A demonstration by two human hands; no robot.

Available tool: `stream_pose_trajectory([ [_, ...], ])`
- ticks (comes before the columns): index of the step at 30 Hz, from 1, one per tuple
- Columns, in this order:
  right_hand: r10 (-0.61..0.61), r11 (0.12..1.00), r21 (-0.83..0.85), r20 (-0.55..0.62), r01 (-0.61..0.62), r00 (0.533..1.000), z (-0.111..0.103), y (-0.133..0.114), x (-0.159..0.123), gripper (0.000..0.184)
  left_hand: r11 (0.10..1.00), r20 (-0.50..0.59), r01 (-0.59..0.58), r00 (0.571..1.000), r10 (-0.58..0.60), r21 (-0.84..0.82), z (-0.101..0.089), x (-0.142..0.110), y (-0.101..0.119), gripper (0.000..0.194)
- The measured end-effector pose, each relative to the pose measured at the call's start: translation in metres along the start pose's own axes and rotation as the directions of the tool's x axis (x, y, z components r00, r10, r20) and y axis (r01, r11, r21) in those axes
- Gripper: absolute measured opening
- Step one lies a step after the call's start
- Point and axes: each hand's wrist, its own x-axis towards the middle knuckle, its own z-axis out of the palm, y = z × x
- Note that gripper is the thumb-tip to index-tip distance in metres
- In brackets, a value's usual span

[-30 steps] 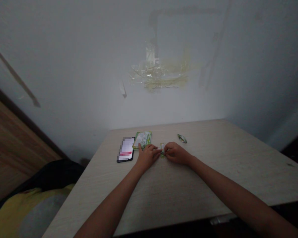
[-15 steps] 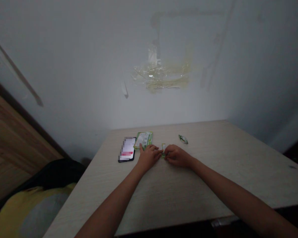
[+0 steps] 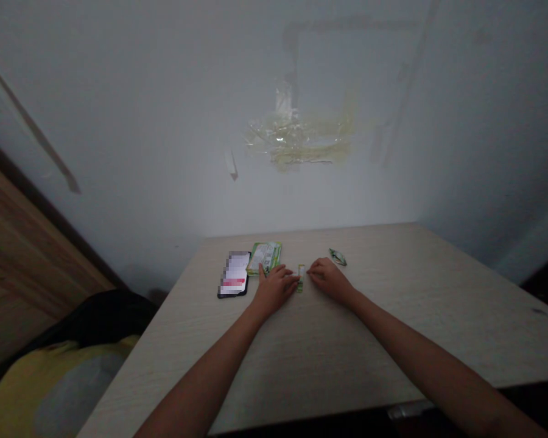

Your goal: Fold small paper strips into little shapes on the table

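A small, narrow green-and-white packet [image 3: 300,281] lies on the table between my hands. My left hand [image 3: 273,290] has its thumb and index fingertips closed on the packet's left edge, while its outer fingers spread toward a larger green-and-white pack [image 3: 265,255]. Just right of the small packet is my right hand [image 3: 331,281], its fingertips pressed together and a little apart from it. Whether anything is between those fingertips is too small to tell. Beyond the right hand sits a crumpled green-and-white wrapper [image 3: 338,257].
A phone [image 3: 234,275] with a lit, partly blurred screen lies left of the larger pack. The pale wooden table [image 3: 393,316] meets a wall [image 3: 164,121] bearing old tape [image 3: 310,143]. A yellow and grey cushion-like thing [image 3: 68,383] is at lower left.
My right hand has moved slightly up and away from the small packet, opening a gap and showing more of it. My left hand stays almost in place on the packet.
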Motion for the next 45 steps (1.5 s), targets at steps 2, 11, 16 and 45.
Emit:
stream_pose_trajectory([
  [2,0.043,0.998,-0.047,0.006,-0.043,0.999,0.004,0.005,0.0,0.025,1.0,0.011,-0.001,1.0,0.001,-0.007,0.0,0.0,0.0,0.025],
  [11,0.058,0.994,-0.1,0.042,-0.054,0.997,0.012,0.01,-0.003,0.039,1.0,-0.025,0.024,0.999,-0.024,-0.019,0.002,0.001,0.004,0.026],
  [16,0.063,0.997,0.036,-0.026,-0.062,0.998,0.016,0.02,-0.003,0.028,0.996,-0.017,0.074,0.997,-0.075,-0.045,0.001,0.002,0.006,0.023],
  [45,0.119,0.953,0.285,-0.023,-0.108,0.993,0.02,0.016,0.003,0.015,0.951,-0.091,0.208,0.968,-0.234,-0.227,0.0,0.005,0.017,0.018],
])
